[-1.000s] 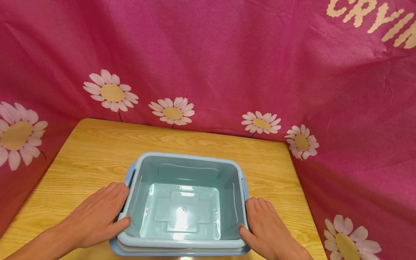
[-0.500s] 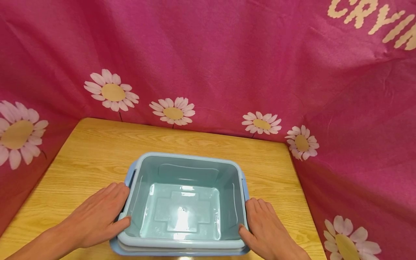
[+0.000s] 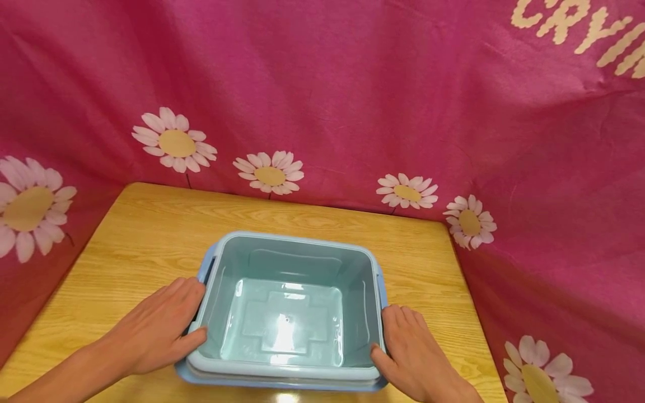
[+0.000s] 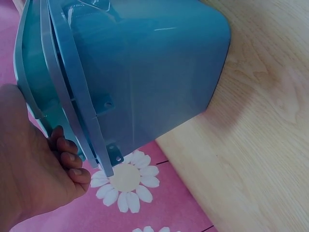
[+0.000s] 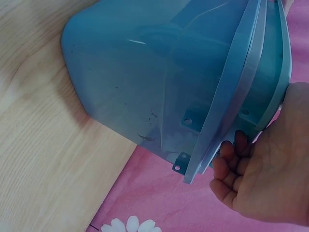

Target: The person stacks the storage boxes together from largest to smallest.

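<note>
A stack of nested rectangular plastic bins stands before me, light teal inside and blue outside. The innermost teal bin has nothing lying in it. My left hand grips its left rim, with the thumb on top and the fingers curled underneath. On the opposite side, my right hand grips the right rim the same way. Below the curled fingers, the left wrist view shows the rims of the lower bins and the outer blue bin's wall. Dark scuffs mark that outer bin in the right wrist view.
The stack sits on a wood-grain table. A pink cloth printed with daisies hangs behind and on both sides, close along the table's edges. Pale lettering shows on it at upper right.
In the last half second the bins have shifted slightly away from me, more on the left side. My left hand has moved with them; both hands keep their hold on the rim.
</note>
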`<act>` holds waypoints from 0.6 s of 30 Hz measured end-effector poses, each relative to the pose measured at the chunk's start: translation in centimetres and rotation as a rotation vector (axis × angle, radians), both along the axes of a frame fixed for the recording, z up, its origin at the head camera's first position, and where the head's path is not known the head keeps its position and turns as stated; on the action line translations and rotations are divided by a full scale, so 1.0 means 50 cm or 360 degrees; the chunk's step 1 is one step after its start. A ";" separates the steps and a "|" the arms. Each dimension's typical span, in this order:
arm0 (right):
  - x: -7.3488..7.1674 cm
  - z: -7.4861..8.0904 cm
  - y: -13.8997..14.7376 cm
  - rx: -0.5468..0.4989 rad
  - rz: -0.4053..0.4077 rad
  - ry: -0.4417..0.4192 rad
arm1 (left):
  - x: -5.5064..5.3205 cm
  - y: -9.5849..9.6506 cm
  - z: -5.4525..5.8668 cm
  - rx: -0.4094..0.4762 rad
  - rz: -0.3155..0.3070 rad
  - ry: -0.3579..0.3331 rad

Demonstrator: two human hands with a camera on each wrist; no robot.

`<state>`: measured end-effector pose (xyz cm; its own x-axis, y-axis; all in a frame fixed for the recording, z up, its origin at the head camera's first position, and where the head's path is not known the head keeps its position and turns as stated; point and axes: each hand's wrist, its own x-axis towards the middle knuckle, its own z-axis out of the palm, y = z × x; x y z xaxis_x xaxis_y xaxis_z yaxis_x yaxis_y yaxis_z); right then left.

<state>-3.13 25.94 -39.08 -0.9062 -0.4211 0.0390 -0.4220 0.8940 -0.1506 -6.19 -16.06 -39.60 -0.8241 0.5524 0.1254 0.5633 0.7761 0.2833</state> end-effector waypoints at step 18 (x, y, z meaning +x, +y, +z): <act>-0.017 -0.001 0.012 -0.0023 0.0019 -0.0003 | -0.012 0.006 -0.003 0.0022 0.0010 -0.0022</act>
<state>-3.97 26.52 -39.11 -0.9012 -0.4313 0.0438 -0.4323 0.8866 -0.1643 -6.80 -15.78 -39.76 -0.8293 0.5454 0.1215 0.5544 0.7757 0.3017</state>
